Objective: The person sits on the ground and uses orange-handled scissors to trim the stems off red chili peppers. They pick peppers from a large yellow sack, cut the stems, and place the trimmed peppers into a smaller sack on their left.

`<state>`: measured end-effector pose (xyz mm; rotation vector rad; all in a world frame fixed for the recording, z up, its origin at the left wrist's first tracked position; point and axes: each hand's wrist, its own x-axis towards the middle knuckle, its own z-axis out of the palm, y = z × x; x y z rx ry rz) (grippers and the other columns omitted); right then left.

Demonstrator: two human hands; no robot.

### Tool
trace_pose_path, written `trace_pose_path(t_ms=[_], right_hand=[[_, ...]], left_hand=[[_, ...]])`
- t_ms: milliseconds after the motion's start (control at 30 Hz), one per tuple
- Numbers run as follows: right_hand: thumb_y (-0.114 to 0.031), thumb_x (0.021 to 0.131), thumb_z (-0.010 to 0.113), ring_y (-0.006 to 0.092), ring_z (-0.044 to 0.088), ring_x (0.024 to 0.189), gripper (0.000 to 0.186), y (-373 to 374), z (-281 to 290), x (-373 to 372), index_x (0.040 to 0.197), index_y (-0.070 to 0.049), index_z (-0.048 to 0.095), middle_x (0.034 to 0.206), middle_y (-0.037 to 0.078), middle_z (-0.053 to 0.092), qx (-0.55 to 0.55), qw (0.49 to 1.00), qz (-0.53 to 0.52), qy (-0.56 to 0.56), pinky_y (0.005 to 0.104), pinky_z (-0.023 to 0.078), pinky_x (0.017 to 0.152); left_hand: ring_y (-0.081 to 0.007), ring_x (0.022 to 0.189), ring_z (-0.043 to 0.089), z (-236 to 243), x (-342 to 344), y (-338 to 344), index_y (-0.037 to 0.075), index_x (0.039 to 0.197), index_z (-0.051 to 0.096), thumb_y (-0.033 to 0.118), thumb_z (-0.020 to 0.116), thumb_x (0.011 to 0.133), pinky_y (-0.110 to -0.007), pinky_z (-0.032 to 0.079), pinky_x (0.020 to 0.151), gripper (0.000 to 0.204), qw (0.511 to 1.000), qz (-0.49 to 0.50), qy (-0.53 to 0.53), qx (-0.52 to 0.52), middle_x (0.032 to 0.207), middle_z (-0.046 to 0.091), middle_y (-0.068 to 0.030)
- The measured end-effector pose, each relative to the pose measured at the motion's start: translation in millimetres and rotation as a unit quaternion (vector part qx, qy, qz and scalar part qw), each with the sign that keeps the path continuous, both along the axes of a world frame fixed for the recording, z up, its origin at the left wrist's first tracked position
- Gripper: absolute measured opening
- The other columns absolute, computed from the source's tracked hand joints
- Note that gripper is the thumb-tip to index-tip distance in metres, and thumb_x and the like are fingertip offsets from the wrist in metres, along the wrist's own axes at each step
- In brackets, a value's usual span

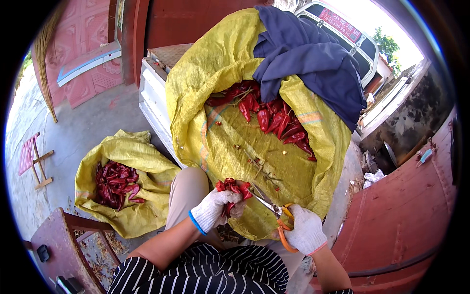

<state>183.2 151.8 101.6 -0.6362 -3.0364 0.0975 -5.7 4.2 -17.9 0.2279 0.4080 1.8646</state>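
Observation:
My left hand (pixel 214 209), in a white knit glove with a blue cuff, is closed around a bunch of red chili peppers (pixel 235 188). In my right hand (pixel 307 229), also gloved in white, is a pair of scissors (pixel 267 201) with orange handles. Its blades are parted and point left, with the tips beside the peppers' stem ends. Beyond both hands a large yellow woven sack (pixel 192 105) lies open, with a heap of red chili peppers (pixel 274 118) at its far side. Cut stems (pixel 259 167) are scattered on the bare sack in front of the heap.
A smaller yellow sack (pixel 156 183) with dried red peppers (pixel 115 182) stands on the floor at left. Dark blue cloth (pixel 308 59) drapes over the big sack. A wooden chair (pixel 54 240) is at lower left, a folding stool (pixel 35 159) farther off, and a red metal panel (pixel 391 215) at right.

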Motion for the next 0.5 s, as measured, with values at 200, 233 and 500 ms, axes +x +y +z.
trace_pose_path(t_ms=[200,233,500], right_hand=[[-0.046,0.067,0.086,0.033,0.067,0.072,0.058,-4.0,-16.5,8.3,0.101,-0.006,0.062,0.08,0.014,0.067,0.053,0.996,0.051,0.054,0.0433,0.053,0.064],[-0.046,0.067,0.085,0.0328,0.067,0.07,0.057,-4.2,-16.9,9.2,0.101,-0.007,0.062,0.078,0.013,0.067,0.051,0.996,0.055,0.054,0.0432,0.053,0.063],[-0.045,0.077,0.076,0.0315,0.065,0.059,0.045,-11.2,-16.0,14.8,0.095,-0.007,0.061,0.066,0.01,0.064,0.03,0.998,0.059,0.02,0.0391,0.052,0.055]], left_hand=[[-0.0144,0.057,0.047,-9.7,0.9,-0.2,0.008,0.104,0.059,0.021,0.076,0.08,-0.028,0.034,0.051,0.033,0.998,-0.008,0.06,0.021,0.068,0.053,-0.0049],[-0.0145,0.057,0.047,-12.5,1.4,0.0,0.008,0.104,0.059,0.022,0.076,0.08,-0.028,0.033,0.05,0.033,0.998,-0.012,0.058,0.029,0.068,0.053,-0.005],[-0.0131,0.053,0.045,-21.2,4.1,2.8,0.002,0.099,0.061,0.016,0.073,0.082,-0.029,0.035,0.05,0.026,0.995,-0.043,0.081,0.034,0.066,0.054,-0.0035]])
